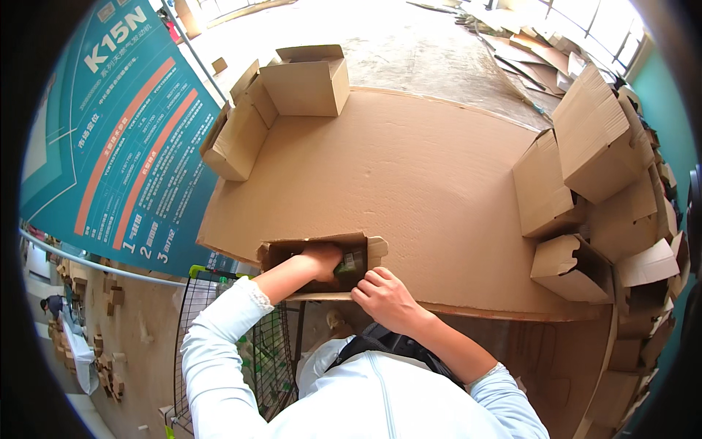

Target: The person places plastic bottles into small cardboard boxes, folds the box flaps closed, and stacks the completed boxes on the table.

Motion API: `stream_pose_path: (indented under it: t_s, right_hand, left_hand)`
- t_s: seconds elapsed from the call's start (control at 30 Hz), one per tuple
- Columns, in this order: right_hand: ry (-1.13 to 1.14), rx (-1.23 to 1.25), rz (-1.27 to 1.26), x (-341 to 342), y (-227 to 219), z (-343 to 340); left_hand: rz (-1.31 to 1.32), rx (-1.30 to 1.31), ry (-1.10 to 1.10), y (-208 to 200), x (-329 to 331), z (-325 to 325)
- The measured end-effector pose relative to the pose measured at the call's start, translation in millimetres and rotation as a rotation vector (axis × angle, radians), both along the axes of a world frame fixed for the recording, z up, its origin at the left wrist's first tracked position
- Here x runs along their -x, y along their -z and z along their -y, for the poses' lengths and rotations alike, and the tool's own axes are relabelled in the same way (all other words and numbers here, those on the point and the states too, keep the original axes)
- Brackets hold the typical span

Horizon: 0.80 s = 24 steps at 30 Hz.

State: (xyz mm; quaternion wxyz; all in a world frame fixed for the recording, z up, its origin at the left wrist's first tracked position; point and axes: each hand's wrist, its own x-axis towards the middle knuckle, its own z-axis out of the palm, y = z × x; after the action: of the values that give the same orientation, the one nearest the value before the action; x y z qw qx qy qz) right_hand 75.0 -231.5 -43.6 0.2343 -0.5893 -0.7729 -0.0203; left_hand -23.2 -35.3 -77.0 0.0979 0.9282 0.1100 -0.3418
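An open brown cardboard box (pixel 314 240) sits at the near edge of the cardboard-covered table. My left hand (pixel 322 260) reaches down inside it, with its fingers mostly hidden. Right against that hand is a dark green object (pixel 356 265) with a small pale label, perhaps a bottle; whether my fingers grip it does not show. At the box's near right corner, my right hand (pixel 385 296) has its fingers bent over the cardboard rim, pinching it. A short flap (pixel 377 251) sticks out on the box's right side.
Cardboard boxes (pixel 306 86) stand at the table's (pixel 409 168) far left corner, and several more (pixel 596 139) are stacked on the right. Left of me is a black wire cart (pixel 196 322) holding green items. A large teal banner (pixel 139 139) rises beyond it. Flattened cardboard (pixel 530 55) lies at the back right.
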Motion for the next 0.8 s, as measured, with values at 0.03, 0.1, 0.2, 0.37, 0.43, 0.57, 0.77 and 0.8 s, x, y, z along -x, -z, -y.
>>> stream_pose_path:
  t_s: [0.03,0.1,0.2,0.37,0.43,0.57,0.77,0.8]
  right_hand:
    - [-0.012,-0.005,0.01,0.0,-0.4,-1.9]
    - [-0.016,-0.009,0.011,-7.5,1.3,-6.3]
    - [-0.055,0.119,-0.035,-12.9,2.8,-6.9]
    - [0.296,-0.186,-0.317,-29.9,-1.1,8.6]
    - [0.376,-0.241,-0.552,-31.6,9.8,13.5]
    - [0.14,-0.074,-0.472,-7.9,21.3,0.3]
    - [0.196,0.014,-0.412,-1.5,38.0,-21.3]
    - [0.269,0.027,-0.473,0.9,40.8,-23.2]
  left_hand:
    - [0.012,-0.016,-0.036,5.7,1.4,-1.5]
    - [0.039,-0.043,-0.103,7.7,3.2,-2.6]
    - [0.351,0.27,-0.207,-36.6,29.2,-5.5]
    - [0.959,0.309,-0.654,-131.7,102.1,26.5]
    - [1.213,0.146,-0.854,-118.1,140.4,40.7]
    - [1.221,0.146,-0.864,-50.4,153.7,53.7]
    - [1.113,0.257,-0.967,-32.3,143.7,30.4]
    - [1.145,0.241,-0.988,-32.9,139.7,26.0]
